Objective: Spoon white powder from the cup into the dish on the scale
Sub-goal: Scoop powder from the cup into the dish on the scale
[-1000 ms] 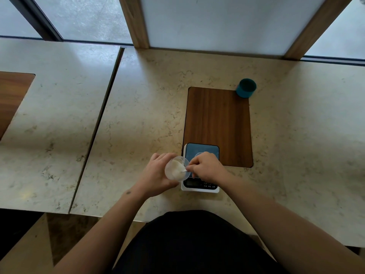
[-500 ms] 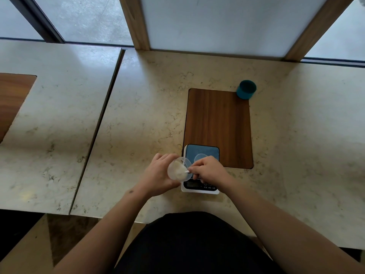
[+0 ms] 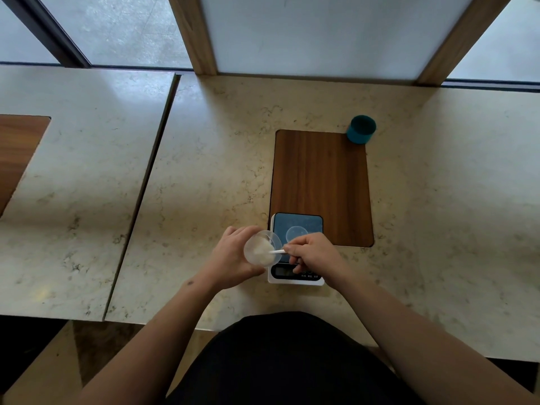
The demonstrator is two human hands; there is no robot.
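Note:
My left hand (image 3: 230, 260) grips a clear plastic cup (image 3: 262, 248) tilted toward the right, with white powder inside. My right hand (image 3: 314, 254) pinches a small white spoon (image 3: 277, 251) whose tip reaches into the cup's mouth. Just right of the cup stands a white kitchen scale (image 3: 296, 249) with a dark blue-grey platform. A small clear round dish (image 3: 295, 232) rests on that platform, just above my right hand's knuckles. My right hand covers part of the scale's display.
A brown wooden panel (image 3: 321, 185) is set into the marble table behind the scale. A teal cup (image 3: 361, 129) stands at the panel's far right corner. A second table (image 3: 73, 185) adjoins on the left across a narrow seam. Wooden posts rise at the back.
My right hand has drawn back slightly toward me, baring more of the dish. The spoon stays in the cup's mouth and the left hand barely moves.

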